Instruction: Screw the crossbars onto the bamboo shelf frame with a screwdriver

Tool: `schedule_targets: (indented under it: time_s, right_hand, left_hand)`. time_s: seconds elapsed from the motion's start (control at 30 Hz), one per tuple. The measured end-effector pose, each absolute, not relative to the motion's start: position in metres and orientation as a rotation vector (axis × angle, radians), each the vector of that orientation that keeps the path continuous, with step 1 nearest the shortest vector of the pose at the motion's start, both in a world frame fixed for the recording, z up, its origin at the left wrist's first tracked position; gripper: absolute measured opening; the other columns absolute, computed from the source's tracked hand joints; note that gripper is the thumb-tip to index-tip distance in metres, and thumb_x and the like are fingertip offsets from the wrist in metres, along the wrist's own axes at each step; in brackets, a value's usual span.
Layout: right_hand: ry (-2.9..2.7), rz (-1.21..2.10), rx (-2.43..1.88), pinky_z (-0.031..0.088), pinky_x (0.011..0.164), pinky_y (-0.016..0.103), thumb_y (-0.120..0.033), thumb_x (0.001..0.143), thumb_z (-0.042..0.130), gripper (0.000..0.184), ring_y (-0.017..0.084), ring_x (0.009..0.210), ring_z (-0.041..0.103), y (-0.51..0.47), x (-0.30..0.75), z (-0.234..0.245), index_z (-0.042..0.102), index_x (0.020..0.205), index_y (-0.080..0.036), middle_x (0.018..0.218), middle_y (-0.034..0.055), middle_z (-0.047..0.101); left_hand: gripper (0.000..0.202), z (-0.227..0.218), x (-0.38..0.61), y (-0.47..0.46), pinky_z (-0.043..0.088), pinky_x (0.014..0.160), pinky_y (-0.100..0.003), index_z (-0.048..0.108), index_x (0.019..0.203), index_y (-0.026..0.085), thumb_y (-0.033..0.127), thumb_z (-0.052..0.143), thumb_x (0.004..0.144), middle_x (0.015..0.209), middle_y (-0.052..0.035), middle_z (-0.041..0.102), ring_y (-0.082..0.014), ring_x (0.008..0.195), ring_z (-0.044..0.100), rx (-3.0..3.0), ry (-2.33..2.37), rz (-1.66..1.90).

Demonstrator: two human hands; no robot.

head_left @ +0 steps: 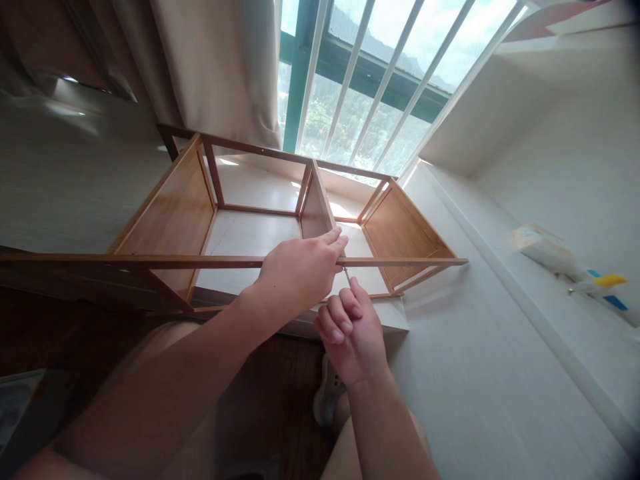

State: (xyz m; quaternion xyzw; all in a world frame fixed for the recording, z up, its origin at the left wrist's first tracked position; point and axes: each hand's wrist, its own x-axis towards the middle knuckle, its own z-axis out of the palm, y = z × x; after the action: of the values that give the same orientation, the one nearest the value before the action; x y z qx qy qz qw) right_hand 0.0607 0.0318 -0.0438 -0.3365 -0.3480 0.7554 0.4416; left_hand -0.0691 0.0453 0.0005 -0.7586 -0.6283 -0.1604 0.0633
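Note:
A wooden shelf frame (263, 151) with several panels stands in front of me. My left hand (303, 267) lies over its near rail (200, 261), fingers bent across it where the middle divider panel (317, 203) meets the rail. Just below, my right hand (353, 327) is closed, palm side up, around a tool with a thin metal shaft (347, 273). The shaft points up at the underside of the rail beside my left fingers. Its handle end is hidden in my fist, so its exact kind does not show.
A left side panel (173, 213) and a right side panel (407, 230) belong to the frame. Behind it are a barred window (370, 87) and a curtain (210, 67). Small plastic bags (545, 250) and a yellow-and-blue item (610, 281) lie on the white surface at right.

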Motion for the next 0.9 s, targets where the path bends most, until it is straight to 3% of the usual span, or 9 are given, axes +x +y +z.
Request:
schedule_targets:
  time_s: [0.13,0.3,0.4,0.6,0.77,0.9]
  right_hand:
    - [-0.842,1.971,-0.77,0.023,0.036,0.021,-0.049,0.096,0.041,0.053,0.009,0.036,0.019,0.03,0.067,-0.036,0.013,0.06,-0.023,0.045,-0.0091,0.017]
    - [-0.811,1.894,-0.85,0.026,0.038,0.022,-0.057,0.095,0.04,0.055,0.009,0.036,0.028,0.025,0.065,-0.042,0.022,0.057,-0.022,0.044,-0.0077,0.029]
    - [-0.917,1.707,-0.955,0.027,0.038,0.023,-0.058,0.095,0.044,0.055,0.01,0.037,0.035,0.027,0.064,-0.055,0.031,0.056,-0.022,0.042,-0.0062,0.037]
    - [-1.335,1.199,-1.21,0.032,0.043,0.026,-0.057,0.096,0.042,0.057,0.011,0.038,0.039,0.039,0.074,-0.073,0.036,0.052,-0.023,0.041,-0.005,0.037]
    - [-1.758,0.684,-1.307,0.03,0.053,0.029,-0.046,0.102,0.037,0.054,0.013,0.049,0.041,0.04,0.082,-0.067,0.041,0.054,-0.021,0.048,-0.0019,0.044]
    - [-1.93,0.482,-1.293,0.024,0.054,0.03,-0.038,0.103,0.035,0.05,0.013,0.05,0.037,0.041,0.082,-0.063,0.04,0.057,-0.021,0.052,-0.0011,0.046]
  left_hand:
    - [0.044,0.0,-0.069,0.046,0.054,0.065,-0.034,0.051,0.139,0.03,0.033,0.046,0.095,0.151,0.0032,0.046,-0.0237,0.095,0.071,-2.298,-1.917,-0.497]
    - [0.046,0.0,-0.069,0.047,0.055,0.07,-0.035,0.049,0.14,0.031,0.034,0.048,0.095,0.151,0.0011,0.046,-0.0247,0.098,0.07,-2.317,-1.948,-0.511]
    - [0.046,0.0,-0.07,0.047,0.055,0.069,-0.036,0.049,0.14,0.031,0.034,0.048,0.094,0.151,0.0015,0.046,-0.0259,0.097,0.071,-2.31,-1.958,-0.505]
    - [0.046,0.001,-0.07,0.047,0.055,0.069,-0.037,0.05,0.14,0.031,0.033,0.047,0.094,0.15,0.0023,0.047,-0.0264,0.097,0.07,-2.312,-1.96,-0.508]
    - [0.046,0.001,-0.069,0.046,0.055,0.069,-0.036,0.05,0.14,0.032,0.033,0.046,0.095,0.151,0.0014,0.046,-0.0261,0.097,0.07,-2.312,-1.991,-0.492]
    - [0.047,0.001,-0.069,0.046,0.055,0.07,-0.038,0.049,0.141,0.032,0.033,0.046,0.094,0.151,0.0021,0.046,-0.0269,0.097,0.07,-2.31,-1.972,-0.491]
